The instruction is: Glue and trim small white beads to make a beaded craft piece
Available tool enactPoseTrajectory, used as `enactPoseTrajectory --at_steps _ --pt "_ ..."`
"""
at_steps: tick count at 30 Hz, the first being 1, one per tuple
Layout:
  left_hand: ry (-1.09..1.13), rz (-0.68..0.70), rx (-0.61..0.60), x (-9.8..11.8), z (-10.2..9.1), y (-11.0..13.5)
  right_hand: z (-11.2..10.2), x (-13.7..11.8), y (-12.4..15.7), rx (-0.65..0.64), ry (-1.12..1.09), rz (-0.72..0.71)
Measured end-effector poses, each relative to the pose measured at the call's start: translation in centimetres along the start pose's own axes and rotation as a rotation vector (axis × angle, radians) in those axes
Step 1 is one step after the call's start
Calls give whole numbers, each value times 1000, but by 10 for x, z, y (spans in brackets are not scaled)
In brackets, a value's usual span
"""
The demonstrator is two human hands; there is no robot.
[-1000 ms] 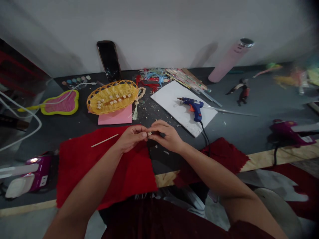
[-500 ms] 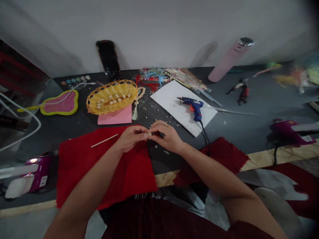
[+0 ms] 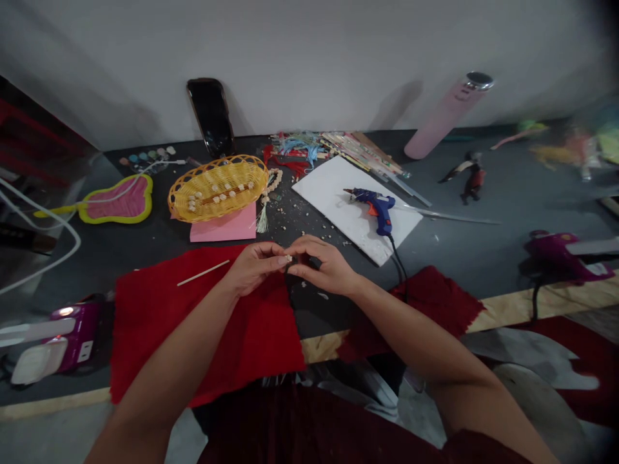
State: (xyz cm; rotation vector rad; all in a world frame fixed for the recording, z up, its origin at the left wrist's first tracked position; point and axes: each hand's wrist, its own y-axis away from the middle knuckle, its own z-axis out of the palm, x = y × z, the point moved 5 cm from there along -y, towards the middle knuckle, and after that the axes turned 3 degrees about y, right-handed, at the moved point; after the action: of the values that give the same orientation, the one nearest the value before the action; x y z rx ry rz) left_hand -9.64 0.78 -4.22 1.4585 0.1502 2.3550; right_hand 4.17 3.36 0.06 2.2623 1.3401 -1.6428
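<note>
A small cream-coloured beaded piece [image 3: 289,258] sits at the fingertips of my left hand [image 3: 257,265], which pinches it between thumb and forefinger. My right hand [image 3: 325,263] is close beside it, its thumb apart from its curved fingers. The right fingertips reach over the piece, and whether they touch it I cannot tell. Both hands are above the inner edge of a red cloth [image 3: 242,322]. On that cloth, left of my hands, lies a thin pale stick [image 3: 203,273]. Tiny cream bits [image 3: 303,233] are scattered on the dark table beyond my fingers.
Behind my left hand, a yellow wicker basket [image 3: 176,211] holds several small cream pieces. A blue glue gun [image 3: 380,209] lies on a white board [image 3: 329,187], its cord [image 3: 399,258] running toward me. A pink bottle [image 3: 442,122] and a phone [image 3: 211,116] stand against the wall.
My right thumb has moved down and away from the small piece, opening a gap to the fingers. The left hand keeps its pinch.
</note>
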Motion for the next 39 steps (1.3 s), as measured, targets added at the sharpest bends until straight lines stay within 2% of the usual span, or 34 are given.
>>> enactPoseTrajectory --at_steps 9,15,21,28,31,35,37,39 --pt "-66 18 -9 0 0 0 1 2 -1 33 -16 -12" --pt "11 -1 -2 0 -1 0 0 4 0 19 -8 55" --pt "9 -22 -33 -1 0 0 -3 0 0 60 42 0" --pt "80 -12 -28 -3 0 0 -6 0 2 88 108 13" --pt "94 5 -38 -1 1 0 -11 5 4 154 110 67" --pt "78 27 -53 3 3 0 -23 9 7 334 83 161" --pt "69 25 -52 3 3 0 -24 8 6 351 66 163" --pt "65 30 -50 2 2 0 -21 4 4 311 93 111"
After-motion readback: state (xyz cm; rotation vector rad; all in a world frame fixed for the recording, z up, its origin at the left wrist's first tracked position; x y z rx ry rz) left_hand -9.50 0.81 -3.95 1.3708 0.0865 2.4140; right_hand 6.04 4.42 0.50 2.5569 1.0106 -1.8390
